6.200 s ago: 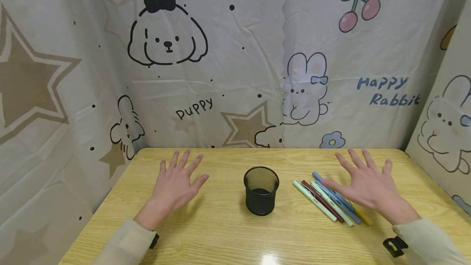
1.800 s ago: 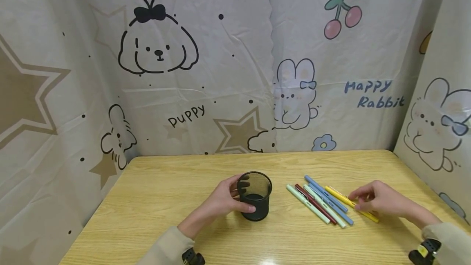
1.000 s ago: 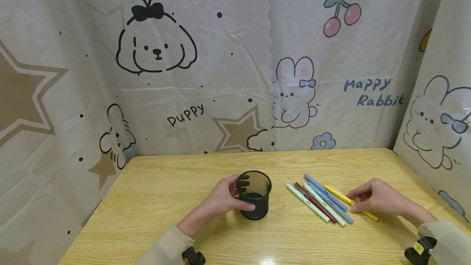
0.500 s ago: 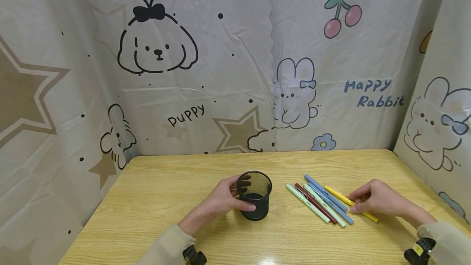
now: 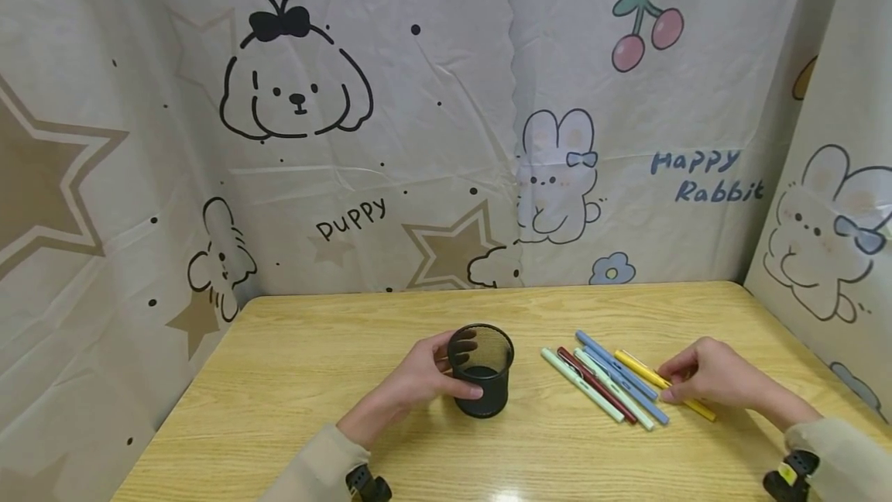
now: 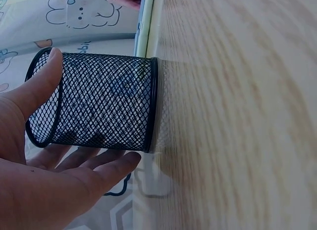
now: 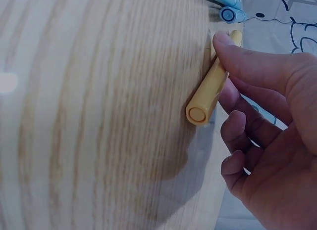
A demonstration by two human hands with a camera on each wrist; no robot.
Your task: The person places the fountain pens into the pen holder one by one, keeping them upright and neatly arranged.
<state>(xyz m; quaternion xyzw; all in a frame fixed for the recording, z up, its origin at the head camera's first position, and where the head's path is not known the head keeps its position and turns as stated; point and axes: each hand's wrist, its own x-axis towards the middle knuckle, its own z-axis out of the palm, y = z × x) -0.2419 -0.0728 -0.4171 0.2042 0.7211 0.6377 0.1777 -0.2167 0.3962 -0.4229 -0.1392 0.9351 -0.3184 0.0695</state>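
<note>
A black mesh pen holder [image 5: 493, 397] stands upright on the wooden table. My left hand [image 5: 421, 374] grips it from the left, thumb across the near side and fingers behind, as the left wrist view also shows its mesh wall [image 6: 106, 101]. Over to the right, my right hand [image 5: 721, 378] pinches a yellow pen [image 5: 636, 364] between thumb and fingers. That pen lies slanted close over the tabletop; its round end [image 7: 198, 115] points toward the right wrist camera. Ring and little fingers curl loosely below it.
Left of the yellow pen lie two blue pens [image 5: 630, 384], a dark red pen [image 5: 594, 382] and two light green pens [image 5: 581, 384], side by side and slanted. A printed cloth [image 5: 446, 99] hangs along the back and sides of the table [image 5: 334, 331].
Earlier both hands were spread and apart over the table; since then the left has taken the pen holder and the right the yellow pen. Over the last second both barely move.
</note>
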